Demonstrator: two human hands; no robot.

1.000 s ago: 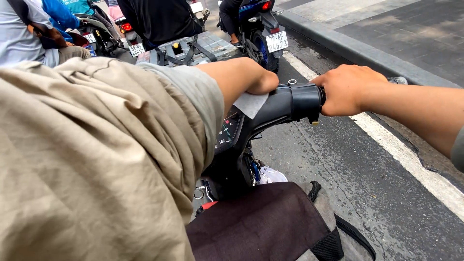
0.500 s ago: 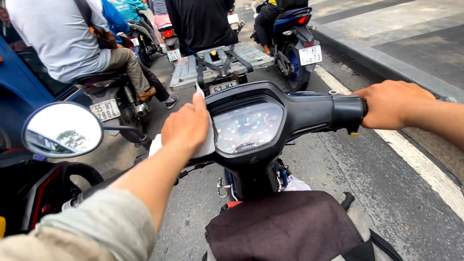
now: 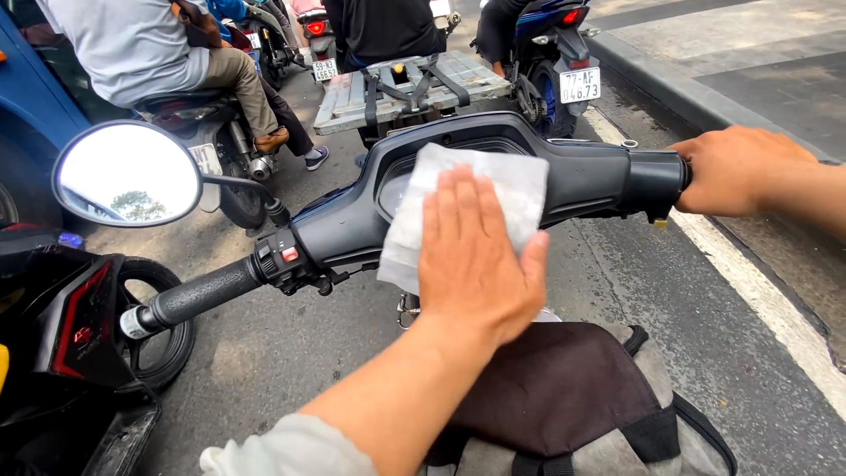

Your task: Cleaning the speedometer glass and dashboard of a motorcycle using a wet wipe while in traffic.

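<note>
Left hand (image 3: 480, 264) moved from the left side of the instrument cluster to its centre, now lying flat with fingers spread. White wipe (image 3: 467, 207) no longer bunched under the palm beside the dial, now spread wide over the whole dial face, hiding it. Left arm, 1 second back stretched across the view to the right side of the handlebar, now drawn back. View swung left since then, bringing in the left grip (image 3: 198, 295) and round mirror (image 3: 128, 174). Right hand (image 3: 736, 172) slightly higher in view.
</note>
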